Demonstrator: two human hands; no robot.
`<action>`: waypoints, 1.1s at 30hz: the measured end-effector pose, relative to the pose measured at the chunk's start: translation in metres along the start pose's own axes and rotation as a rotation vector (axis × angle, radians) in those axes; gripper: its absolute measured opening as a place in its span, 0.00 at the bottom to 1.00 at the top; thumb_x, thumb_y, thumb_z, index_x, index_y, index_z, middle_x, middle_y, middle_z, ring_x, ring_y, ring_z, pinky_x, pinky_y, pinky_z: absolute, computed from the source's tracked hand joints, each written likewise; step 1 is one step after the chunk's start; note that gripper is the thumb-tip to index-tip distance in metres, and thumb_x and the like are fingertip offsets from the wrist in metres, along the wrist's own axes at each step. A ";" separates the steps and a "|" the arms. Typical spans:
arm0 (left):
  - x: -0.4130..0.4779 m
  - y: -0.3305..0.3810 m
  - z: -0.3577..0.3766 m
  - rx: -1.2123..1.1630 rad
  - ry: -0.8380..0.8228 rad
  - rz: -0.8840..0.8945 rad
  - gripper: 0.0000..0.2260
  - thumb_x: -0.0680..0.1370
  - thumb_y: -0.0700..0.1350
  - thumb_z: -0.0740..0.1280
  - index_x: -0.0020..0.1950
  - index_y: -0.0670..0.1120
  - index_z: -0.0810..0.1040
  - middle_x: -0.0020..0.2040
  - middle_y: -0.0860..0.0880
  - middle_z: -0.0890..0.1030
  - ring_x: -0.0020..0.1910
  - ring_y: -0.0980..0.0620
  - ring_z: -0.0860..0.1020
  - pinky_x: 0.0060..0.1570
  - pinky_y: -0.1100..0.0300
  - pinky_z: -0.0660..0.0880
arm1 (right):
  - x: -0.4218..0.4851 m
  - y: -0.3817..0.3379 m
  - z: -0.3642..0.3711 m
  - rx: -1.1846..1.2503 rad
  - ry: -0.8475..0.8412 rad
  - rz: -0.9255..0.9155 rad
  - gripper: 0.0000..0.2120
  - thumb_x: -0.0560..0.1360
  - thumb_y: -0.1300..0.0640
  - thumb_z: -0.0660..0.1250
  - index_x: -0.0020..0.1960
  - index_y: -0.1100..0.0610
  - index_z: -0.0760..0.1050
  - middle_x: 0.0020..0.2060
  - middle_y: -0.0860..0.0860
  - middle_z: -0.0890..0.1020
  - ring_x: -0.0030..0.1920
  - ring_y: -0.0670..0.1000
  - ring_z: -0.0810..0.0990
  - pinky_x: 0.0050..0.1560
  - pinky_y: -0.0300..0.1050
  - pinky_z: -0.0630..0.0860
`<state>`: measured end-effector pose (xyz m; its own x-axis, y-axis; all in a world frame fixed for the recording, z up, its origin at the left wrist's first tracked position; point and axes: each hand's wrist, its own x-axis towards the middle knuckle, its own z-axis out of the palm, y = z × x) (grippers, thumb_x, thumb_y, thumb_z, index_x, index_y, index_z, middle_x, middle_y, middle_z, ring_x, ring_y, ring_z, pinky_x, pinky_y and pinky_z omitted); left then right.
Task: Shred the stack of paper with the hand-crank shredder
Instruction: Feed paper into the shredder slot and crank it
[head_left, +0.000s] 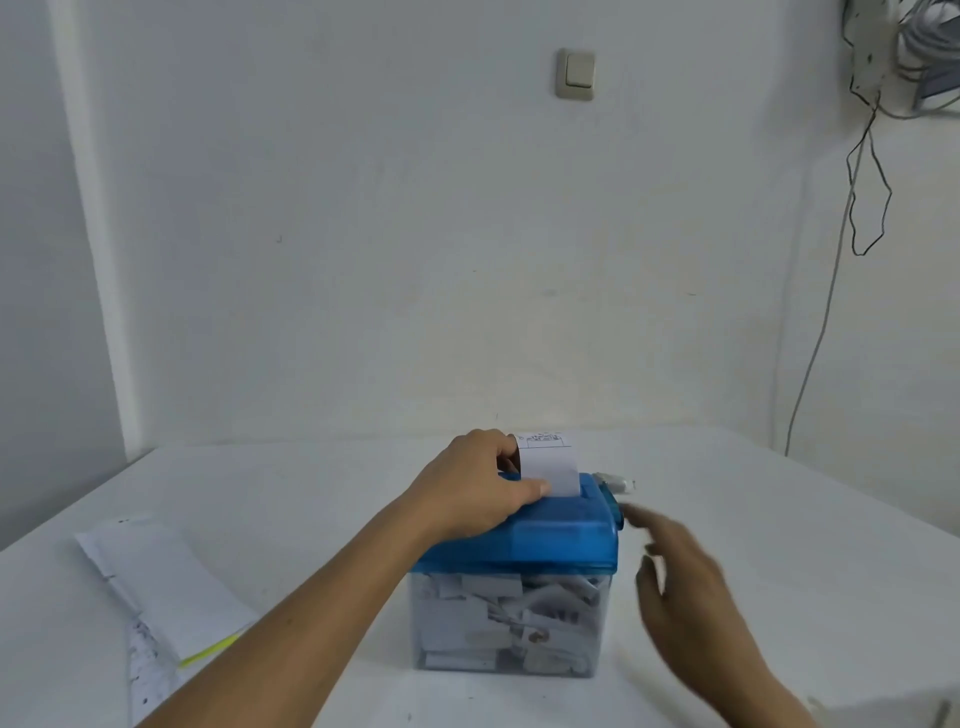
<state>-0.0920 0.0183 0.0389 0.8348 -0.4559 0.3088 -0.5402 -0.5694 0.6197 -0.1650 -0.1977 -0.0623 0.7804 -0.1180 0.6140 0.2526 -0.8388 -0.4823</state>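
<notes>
The white table (311, 493) carries the shredder (561, 540) in its middle, its clear bin full of strips. The stack of paper (156, 577) lies well apart on the left. The left hand (478, 488) pinches a sheet (550, 465) standing in the slot. The right hand (675, 566), blurred, has loosely spread fingers and holds nothing, near the crank (615, 484).

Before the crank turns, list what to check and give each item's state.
1. Sheet stands in the shredder slot: ok.
2. Left hand pinches the sheet: ok.
3. Right hand on the crank: not ok, open and short of it.
4. Bin has room: not ok, shreds reach the lid.
5. Thumb clear of the blades: cannot tell.
6. Stack lies on the table: ok.
</notes>
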 end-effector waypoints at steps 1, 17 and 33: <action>0.000 0.000 0.000 -0.001 0.000 0.008 0.13 0.79 0.51 0.72 0.63 0.51 0.82 0.58 0.55 0.81 0.56 0.55 0.79 0.59 0.54 0.79 | -0.007 0.001 0.007 -0.095 -0.125 -0.017 0.32 0.79 0.66 0.61 0.72 0.35 0.60 0.68 0.38 0.70 0.64 0.27 0.65 0.67 0.24 0.58; -0.001 0.004 0.000 0.000 -0.011 0.006 0.14 0.79 0.50 0.72 0.64 0.50 0.82 0.60 0.55 0.82 0.57 0.55 0.79 0.57 0.62 0.76 | 0.019 0.012 0.014 -0.018 0.195 -0.136 0.36 0.74 0.70 0.67 0.74 0.48 0.57 0.76 0.46 0.62 0.74 0.46 0.64 0.74 0.46 0.66; -0.003 0.008 -0.002 0.062 -0.032 -0.014 0.13 0.80 0.50 0.71 0.64 0.51 0.81 0.61 0.54 0.81 0.58 0.54 0.79 0.62 0.56 0.76 | 0.023 0.026 0.045 -0.387 -0.067 -0.310 0.28 0.77 0.41 0.58 0.71 0.56 0.70 0.60 0.51 0.72 0.55 0.48 0.70 0.59 0.44 0.75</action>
<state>-0.0988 0.0165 0.0438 0.8389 -0.4689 0.2763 -0.5349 -0.6166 0.5776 -0.1142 -0.1984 -0.0892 0.7405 0.1920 0.6440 0.2575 -0.9662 -0.0080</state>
